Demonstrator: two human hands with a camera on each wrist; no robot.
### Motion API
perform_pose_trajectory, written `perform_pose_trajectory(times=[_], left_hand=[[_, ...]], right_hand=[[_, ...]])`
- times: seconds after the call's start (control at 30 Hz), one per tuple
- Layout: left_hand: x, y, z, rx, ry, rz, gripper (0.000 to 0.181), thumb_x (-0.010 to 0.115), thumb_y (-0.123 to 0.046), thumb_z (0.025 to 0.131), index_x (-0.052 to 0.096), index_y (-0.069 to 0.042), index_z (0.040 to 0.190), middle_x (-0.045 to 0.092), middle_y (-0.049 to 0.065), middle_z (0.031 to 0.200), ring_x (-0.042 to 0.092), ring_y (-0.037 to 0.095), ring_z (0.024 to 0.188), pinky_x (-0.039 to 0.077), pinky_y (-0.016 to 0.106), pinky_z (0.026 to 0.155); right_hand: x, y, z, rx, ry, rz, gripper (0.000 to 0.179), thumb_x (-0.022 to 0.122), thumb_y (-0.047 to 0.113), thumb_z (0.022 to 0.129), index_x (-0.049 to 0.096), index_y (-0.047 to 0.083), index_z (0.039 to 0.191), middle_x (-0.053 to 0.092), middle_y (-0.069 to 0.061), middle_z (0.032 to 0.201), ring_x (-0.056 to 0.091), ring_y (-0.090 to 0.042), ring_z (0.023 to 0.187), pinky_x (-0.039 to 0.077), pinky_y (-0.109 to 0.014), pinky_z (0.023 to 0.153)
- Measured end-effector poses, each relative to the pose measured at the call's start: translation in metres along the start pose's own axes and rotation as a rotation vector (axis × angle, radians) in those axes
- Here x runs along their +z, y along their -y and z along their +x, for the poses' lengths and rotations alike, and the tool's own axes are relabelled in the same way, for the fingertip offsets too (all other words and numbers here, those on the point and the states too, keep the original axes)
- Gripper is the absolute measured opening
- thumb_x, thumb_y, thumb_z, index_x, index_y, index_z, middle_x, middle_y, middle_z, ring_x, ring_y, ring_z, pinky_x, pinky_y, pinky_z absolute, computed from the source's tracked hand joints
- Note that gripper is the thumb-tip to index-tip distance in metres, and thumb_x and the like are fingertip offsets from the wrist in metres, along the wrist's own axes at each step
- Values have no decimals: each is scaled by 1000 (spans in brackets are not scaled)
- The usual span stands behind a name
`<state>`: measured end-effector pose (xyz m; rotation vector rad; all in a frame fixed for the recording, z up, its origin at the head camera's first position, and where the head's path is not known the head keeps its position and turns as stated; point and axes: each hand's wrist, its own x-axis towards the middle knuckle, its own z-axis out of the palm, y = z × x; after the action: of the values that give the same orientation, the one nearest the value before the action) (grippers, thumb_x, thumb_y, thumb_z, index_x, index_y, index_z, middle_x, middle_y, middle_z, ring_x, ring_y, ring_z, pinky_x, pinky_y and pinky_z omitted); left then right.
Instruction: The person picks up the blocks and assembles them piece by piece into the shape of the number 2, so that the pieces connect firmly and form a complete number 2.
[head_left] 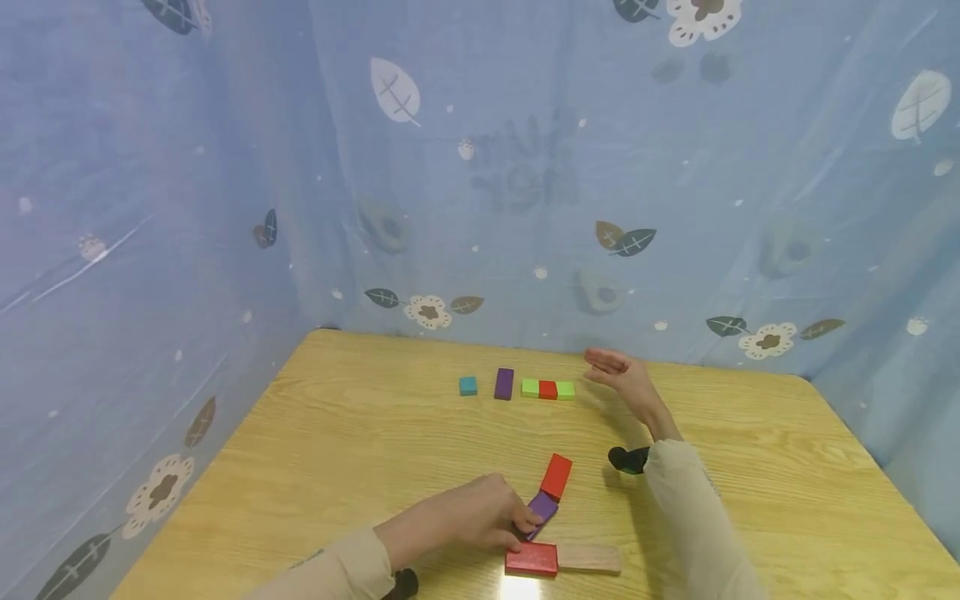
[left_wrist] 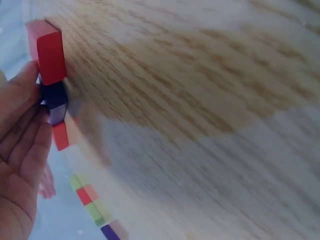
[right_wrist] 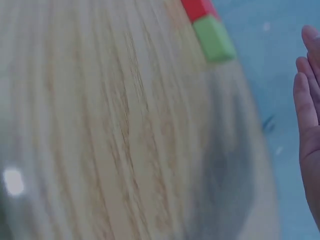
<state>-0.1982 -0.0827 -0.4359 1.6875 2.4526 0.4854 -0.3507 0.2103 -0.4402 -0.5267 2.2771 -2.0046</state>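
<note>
In the head view my left hand [head_left: 483, 512] pinches a purple block [head_left: 543, 505] between thumb and fingers, its thumb right at the corner of a red block [head_left: 531, 559]. Another red block [head_left: 557, 477] meets the purple one's far end, so these form a slanting line. A bare wooden block [head_left: 589, 559] lies end to end with the near red block. From the left wrist, the purple block [left_wrist: 54, 102] shows between thumb and fingers. My right hand [head_left: 621, 379] is raised over the far right, fingers extended and holding nothing, beside a green block [head_left: 566, 391].
Toward the back, a small red block [head_left: 548, 390] sits between two green ones, with a purple block [head_left: 504, 384] and a blue block [head_left: 468, 386] to their left. A patterned blue curtain [head_left: 525, 208] closes off the table's [head_left: 360, 417] back and sides.
</note>
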Motion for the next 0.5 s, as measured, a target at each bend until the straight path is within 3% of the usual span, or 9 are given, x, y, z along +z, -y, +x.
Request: perform_pose_trajectory(times=[0.13, 0.23, 0.5], left_hand=[[-1, 0, 2, 3, 4, 0, 27, 72, -23, 86, 72, -9, 108, 67, -3, 115, 60, 1, 107, 42, 7, 89], [-2, -2, 2, -6, 10, -14, 27, 73, -23, 86, 72, -9, 109, 66, -3, 116, 59, 0, 108, 41, 7, 90], [-3, -2, 1, -40, 22, -26, 25, 73, -22, 85, 72, -9, 107, 66, -4, 115, 59, 1, 107, 41, 6, 89]], right_hand=[[-3, -10, 1, 100, -17, -35, 53, 58, 2, 94, 37, -10, 141, 38, -29, 144, 37, -37, 133, 47, -15, 90], [-5, -19, 3, 155, 24, -55, 56, 61, 1, 92, 37, -10, 142, 39, -28, 144, 35, -38, 134, 44, -13, 92], [1, -26, 12, 177, 72, -62, 62, 68, -5, 84, 39, -12, 139, 41, -29, 141, 36, -39, 133, 43, -17, 97]])
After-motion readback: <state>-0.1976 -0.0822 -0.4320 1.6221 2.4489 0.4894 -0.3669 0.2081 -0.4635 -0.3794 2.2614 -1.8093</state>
